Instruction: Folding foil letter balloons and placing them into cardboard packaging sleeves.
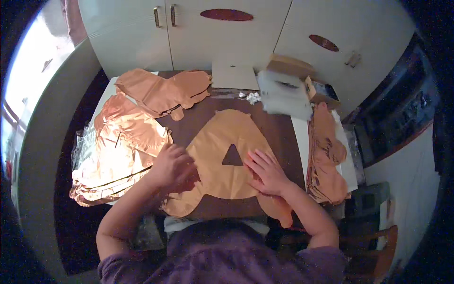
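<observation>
A flat, uninflated foil balloon (227, 182) lies on the dark brown tabletop in front of me, orange-gold and letter-shaped. It has a triangular hole in its middle and two legs spread toward me. My right hand (268, 174) rests on the balloon's right side, palm down with the fingers stretched. At its left edge is my left hand (174, 165), its fingers curled inward. Whether anything is pinched under those fingers is hidden.
Shiny copper foil balloons (125, 132) are heaped on the left, beside another flat pile (165, 92) behind. A stack of folded foil pieces (326, 156) lies on the right. Clear plastic bags (286, 94) and an open carton (321, 90) stand at the back right, before white cabinets (227, 38).
</observation>
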Available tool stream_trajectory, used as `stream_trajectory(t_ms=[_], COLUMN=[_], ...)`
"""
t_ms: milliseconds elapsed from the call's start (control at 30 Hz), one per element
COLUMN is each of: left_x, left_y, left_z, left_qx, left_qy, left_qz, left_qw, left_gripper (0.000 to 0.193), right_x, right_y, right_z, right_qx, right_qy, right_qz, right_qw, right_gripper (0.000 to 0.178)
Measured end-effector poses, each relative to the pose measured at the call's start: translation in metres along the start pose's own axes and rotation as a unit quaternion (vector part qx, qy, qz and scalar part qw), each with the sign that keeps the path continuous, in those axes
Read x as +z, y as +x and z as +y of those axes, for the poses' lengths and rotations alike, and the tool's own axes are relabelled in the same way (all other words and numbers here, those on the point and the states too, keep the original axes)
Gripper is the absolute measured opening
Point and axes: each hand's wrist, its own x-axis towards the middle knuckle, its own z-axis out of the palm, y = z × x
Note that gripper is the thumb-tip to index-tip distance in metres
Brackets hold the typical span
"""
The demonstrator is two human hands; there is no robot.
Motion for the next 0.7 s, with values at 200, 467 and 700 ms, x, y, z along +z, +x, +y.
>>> stream_trajectory(t_ms=[200,467,700], left_x=[0.060,0.065,0.068], left_y=[0.057,0.048,0.066], left_z=[-0.001,0.030,0.035], left_qx=[0.034,-0.019,0.015], left_qy=[-0.059,-0.039,0.011], left_qz=[0.003,-0.003,0.019], left_qw=[0.998,0.999,1.000], left_gripper=[0.040,0.043,0.042], right_x=[-0.030,-0.052,-0.060], right_y=[0.016,-0.056,-0.046], right_z=[0.025,0.246,0.250], right_qx=[0.004,0.381,0.525], right_qy=[0.044,0.114,-0.013], right_qz=[0.104,0.359,0.214], right_qw=[0.994,0.844,0.823], right_gripper=[0.046,0.018,0.033])
